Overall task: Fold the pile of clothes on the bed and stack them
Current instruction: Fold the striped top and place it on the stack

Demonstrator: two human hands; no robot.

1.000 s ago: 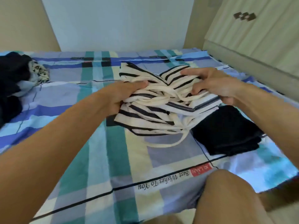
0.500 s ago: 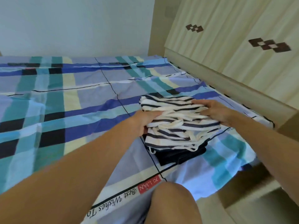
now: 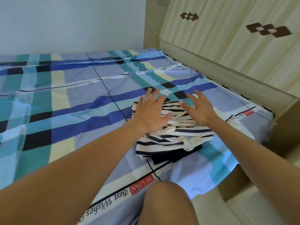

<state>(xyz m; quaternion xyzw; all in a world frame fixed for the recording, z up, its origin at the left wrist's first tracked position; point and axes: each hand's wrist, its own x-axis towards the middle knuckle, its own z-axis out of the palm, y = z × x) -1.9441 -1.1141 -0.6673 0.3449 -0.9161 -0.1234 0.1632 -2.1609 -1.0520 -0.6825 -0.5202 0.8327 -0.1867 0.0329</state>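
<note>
A folded white garment with dark stripes lies on top of a folded dark garment near the bed's right corner. My left hand hovers over the striped garment's left part, fingers straight and spread, holding nothing. My right hand hovers over its far right part, fingers likewise spread. Whether either palm touches the cloth I cannot tell.
The bed is covered by a blue, teal and cream checked sheet. A pale wooden headboard runs along the right, a wardrobe above it. My bare knee rests at the bed's near edge. Floor shows at the lower right.
Both hands let go of the striped garment, which now rests on the dark one, and lifted with fingers spread. The view swung right, so the dark pile at the left went out of sight.
</note>
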